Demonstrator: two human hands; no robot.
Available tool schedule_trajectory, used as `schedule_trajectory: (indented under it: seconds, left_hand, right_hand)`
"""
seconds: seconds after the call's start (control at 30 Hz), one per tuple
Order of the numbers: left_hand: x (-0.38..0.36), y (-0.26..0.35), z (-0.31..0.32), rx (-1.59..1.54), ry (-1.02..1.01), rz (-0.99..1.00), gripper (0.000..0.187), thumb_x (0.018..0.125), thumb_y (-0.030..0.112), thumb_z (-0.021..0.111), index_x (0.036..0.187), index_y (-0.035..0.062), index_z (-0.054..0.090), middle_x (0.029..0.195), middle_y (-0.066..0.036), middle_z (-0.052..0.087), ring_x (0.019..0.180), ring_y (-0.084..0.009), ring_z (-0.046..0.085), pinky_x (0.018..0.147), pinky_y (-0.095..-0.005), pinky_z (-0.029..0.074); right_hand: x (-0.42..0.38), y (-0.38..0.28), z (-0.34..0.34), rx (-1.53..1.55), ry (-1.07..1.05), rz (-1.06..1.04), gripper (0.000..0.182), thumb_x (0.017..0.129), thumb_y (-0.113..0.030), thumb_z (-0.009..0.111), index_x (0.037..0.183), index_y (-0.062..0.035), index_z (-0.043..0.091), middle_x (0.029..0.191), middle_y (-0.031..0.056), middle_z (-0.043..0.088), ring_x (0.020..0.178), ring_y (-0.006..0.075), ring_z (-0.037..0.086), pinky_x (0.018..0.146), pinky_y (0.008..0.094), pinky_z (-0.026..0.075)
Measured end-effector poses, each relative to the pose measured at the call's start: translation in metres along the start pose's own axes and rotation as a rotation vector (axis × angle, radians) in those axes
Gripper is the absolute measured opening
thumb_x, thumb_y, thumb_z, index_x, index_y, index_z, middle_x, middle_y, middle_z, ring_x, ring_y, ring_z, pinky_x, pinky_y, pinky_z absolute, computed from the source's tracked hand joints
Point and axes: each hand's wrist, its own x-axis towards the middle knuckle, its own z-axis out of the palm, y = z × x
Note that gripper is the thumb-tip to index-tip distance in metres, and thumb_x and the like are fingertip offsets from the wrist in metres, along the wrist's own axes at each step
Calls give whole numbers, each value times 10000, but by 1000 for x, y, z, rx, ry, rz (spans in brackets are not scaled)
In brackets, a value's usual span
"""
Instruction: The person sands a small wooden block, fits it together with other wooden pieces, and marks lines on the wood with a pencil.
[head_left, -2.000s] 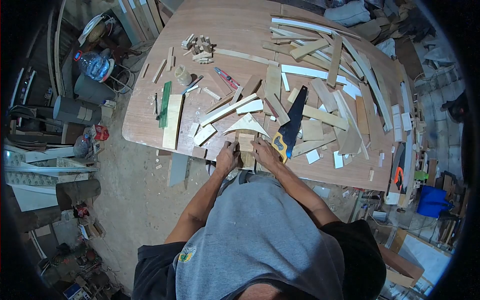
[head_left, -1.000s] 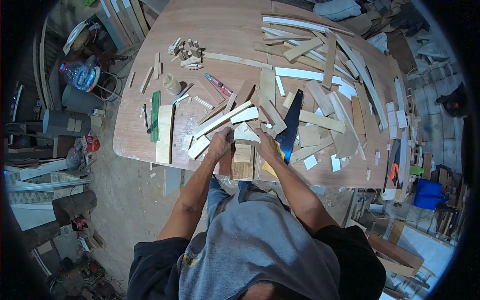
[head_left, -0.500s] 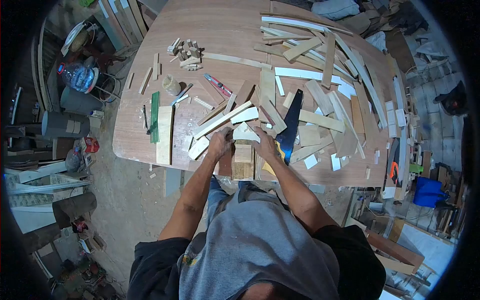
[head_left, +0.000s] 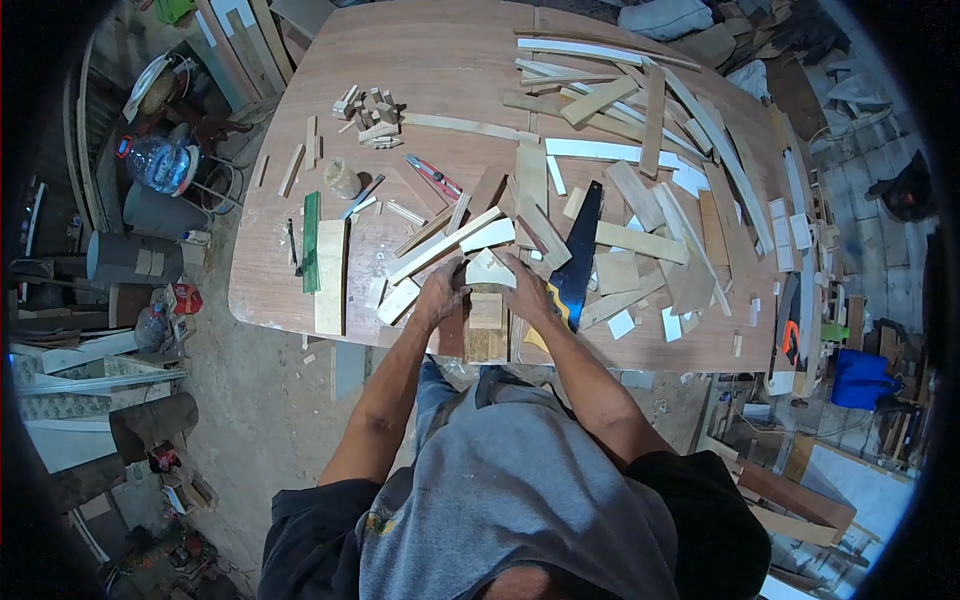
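A small pale wooden piece with a curved lower edge [head_left: 490, 268] is gripped at its two ends. My left hand [head_left: 440, 293] is closed on its left end, and my right hand [head_left: 526, 290] is closed on its right end. Just below the piece, a stepped wooden block [head_left: 487, 328] lies at the table's front edge, between my wrists. Close to my right hand is a handsaw [head_left: 578, 250] with a dark blade and a yellow-and-black handle. Pale wooden strips [head_left: 445, 245] lie beyond my left hand. My fingertips are too small to make out in detail.
Many wooden offcuts [head_left: 640, 240] cover the right side of the brown table [head_left: 440, 50]. Towards the left are a utility knife [head_left: 433, 176], a round jar [head_left: 342, 178], a green strip [head_left: 311, 240] and a pile of small blocks [head_left: 375, 115].
The view has shifted slightly. Both hands remain on the curved wooden piece in almost the same place, and no other object has visibly moved.
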Motion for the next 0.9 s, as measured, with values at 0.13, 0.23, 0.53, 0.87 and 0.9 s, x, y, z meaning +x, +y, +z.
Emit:
schedule_trajectory:
  seconds: [0.13, 0.23, 0.53, 0.87, 0.9]
  left_hand:
    - [-11, -14, -4, 5, 46, 39, 565, 793, -6, 713, 1317, -74, 513, 1130, -313, 646, 1052, -440, 643, 915, -469, 514]
    - [-31, 10, -28, 52, 129, -81, 469, 857, 52, 690, 1282, -86, 544, 1090, -276, 671, 957, -388, 674, 826, -422, 540]
    - [-143, 38, -29, -24, 176, -517, 338, 892, 140, 697, 1176, -39, 659, 858, -165, 701, 765, -212, 660, 700, -343, 527]
    - [-168, 33, -8, -74, 51, -482, 303, 925, 182, 675, 1118, -51, 670, 762, -163, 698, 686, -185, 656, 655, -342, 522]
    - [-166, 30, -9, -74, 44, -477, 303, 925, 182, 675, 1118, -51, 670, 762, -163, 698, 686, -185, 656, 655, -342, 522]
  right_hand:
    - [-11, -2, -9, 30, 58, 0, 686, 806, -98, 688, 1440, -40, 434, 1312, 278, 582, 1204, 438, 570, 1021, 465, 464]
    - [-29, 1, -24, 38, 215, -72, 618, 818, -82, 679, 1401, -29, 482, 1318, 246, 574, 1220, 426, 545, 1014, 465, 461]
    - [-113, 63, -50, -74, 447, 103, 457, 824, -90, 681, 1264, -4, 595, 1241, 220, 594, 1117, 412, 578, 931, 489, 478]
    - [-150, 119, -40, -231, 429, 447, 366, 833, -121, 674, 1185, -30, 631, 1138, 187, 628, 1074, 380, 601, 892, 507, 487]
    - [-152, 121, -40, -243, 464, 422, 383, 839, -130, 673, 1206, -35, 621, 1142, 190, 630, 1078, 380, 601, 893, 515, 486]
